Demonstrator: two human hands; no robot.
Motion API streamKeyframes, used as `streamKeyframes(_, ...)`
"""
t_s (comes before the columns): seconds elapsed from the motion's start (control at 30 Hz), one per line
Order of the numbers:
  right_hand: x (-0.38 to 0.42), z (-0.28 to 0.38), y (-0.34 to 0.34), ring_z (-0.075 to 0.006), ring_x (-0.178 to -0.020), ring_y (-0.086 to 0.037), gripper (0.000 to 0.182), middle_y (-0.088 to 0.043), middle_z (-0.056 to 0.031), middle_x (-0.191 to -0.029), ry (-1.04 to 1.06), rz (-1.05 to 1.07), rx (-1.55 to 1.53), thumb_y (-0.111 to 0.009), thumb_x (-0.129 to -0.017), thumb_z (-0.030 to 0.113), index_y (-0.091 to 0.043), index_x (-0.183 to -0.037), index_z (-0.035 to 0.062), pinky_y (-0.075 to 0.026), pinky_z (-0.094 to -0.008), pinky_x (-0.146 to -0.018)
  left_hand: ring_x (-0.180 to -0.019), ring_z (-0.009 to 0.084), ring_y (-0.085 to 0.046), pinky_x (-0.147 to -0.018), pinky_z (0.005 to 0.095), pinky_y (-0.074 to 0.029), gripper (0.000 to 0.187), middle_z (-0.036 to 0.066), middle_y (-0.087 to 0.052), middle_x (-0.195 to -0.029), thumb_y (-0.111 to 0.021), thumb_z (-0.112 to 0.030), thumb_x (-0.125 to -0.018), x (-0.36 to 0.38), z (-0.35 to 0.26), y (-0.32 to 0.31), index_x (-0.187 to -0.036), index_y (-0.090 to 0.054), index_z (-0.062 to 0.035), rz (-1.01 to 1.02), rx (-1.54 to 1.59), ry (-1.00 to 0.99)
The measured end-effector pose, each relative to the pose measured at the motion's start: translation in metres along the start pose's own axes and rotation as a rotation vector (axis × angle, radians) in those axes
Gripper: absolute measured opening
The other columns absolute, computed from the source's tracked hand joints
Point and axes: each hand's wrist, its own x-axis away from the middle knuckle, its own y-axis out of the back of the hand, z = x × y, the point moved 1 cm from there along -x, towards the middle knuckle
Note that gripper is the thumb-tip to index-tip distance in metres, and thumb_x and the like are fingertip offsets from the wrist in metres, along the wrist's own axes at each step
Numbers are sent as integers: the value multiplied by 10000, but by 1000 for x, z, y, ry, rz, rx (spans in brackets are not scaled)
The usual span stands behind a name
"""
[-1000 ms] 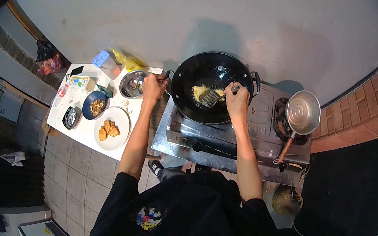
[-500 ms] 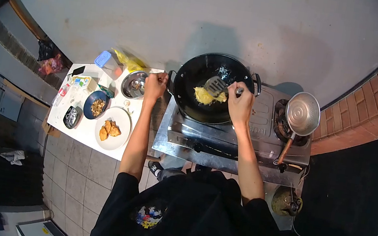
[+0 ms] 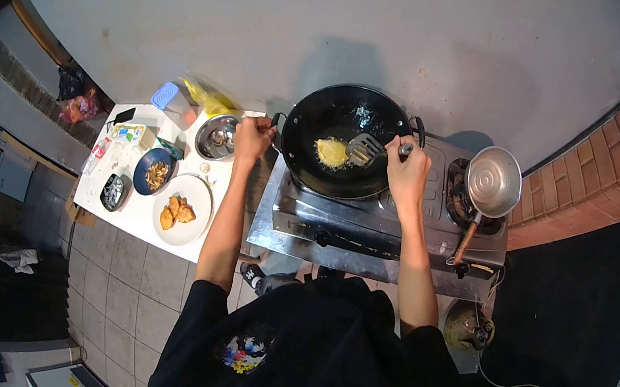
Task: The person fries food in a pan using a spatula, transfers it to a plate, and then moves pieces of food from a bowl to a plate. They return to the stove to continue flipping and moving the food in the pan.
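A black wok (image 3: 315, 180) sits on the left side of the gas stove (image 3: 307, 215), oil glistening inside. Yellow food (image 3: 330, 152) lies in its middle, bubbling at the edges. My right hand (image 3: 408, 168) is wrapped round the handle of a slotted spatula (image 3: 364, 150), whose head rests in the wok just right of the food. My left hand (image 3: 252, 138) is closed at the wok's left handle (image 3: 278, 130), fingers pressed together on it. Beside that hand stands a metal bowl (image 3: 212, 150).
On the white table (image 3: 131, 221) are a plate (image 3: 174, 236) of fried pieces, a blue bowl (image 3: 142, 176) of sliced food, a small black bowl (image 3: 112, 194) and a lidded container (image 3: 170, 99). A saucepan (image 3: 493, 182) with a wooden handle sits over the right burner.
My right hand and the spatula have moved right, away from the food. The food, partly covered by the spatula before, now shows as one compact piece.
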Motion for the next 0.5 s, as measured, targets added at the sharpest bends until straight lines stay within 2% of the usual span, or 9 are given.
streamKeyframes(0.07,1,0,2,-405,-517,-475,204,-482,-220,-580,6,3,-13,-594,-861,75,-519,-719,-51,-370,-370,-468,-752,269,-692,-691,353,-524,173,129,-700,-780,-747,-162,-727,1,-3,1,-866,-723,-61,-6,-11,-2)
streamKeyframes(0.2,1,4,8,-412,-531,-492,204,-479,-223,-579,-6,0,8,-598,-859,72,-518,-718,-52,-371,-369,-469,-773,282,-686,-706,368,-522,197,128,-700,-806,-736,-162,-728,1,-4,0,-897,-713,-62,18,-25,18)
streamKeyframes(0.3,2,7,10,-419,-535,-488,207,-472,-223,-577,1,-12,13,-600,-857,66,-512,-711,-51,-370,-366,-470,-796,301,-672,-724,391,-518,199,120,-696,-830,-713,-164,-742,1,0,-8,-917,-693,-71,-60,-92,-60)
streamKeyframes(0.5,4,9,16,-368,-467,-422,213,-459,-215,-566,-9,-14,14,-602,-855,57,-508,-695,-49,-355,-357,-460,-834,328,-648,-732,431,-507,204,121,-685,-835,-686,-162,-753,-3,4,-13,-932,-661,-67,-107,-139,-137)
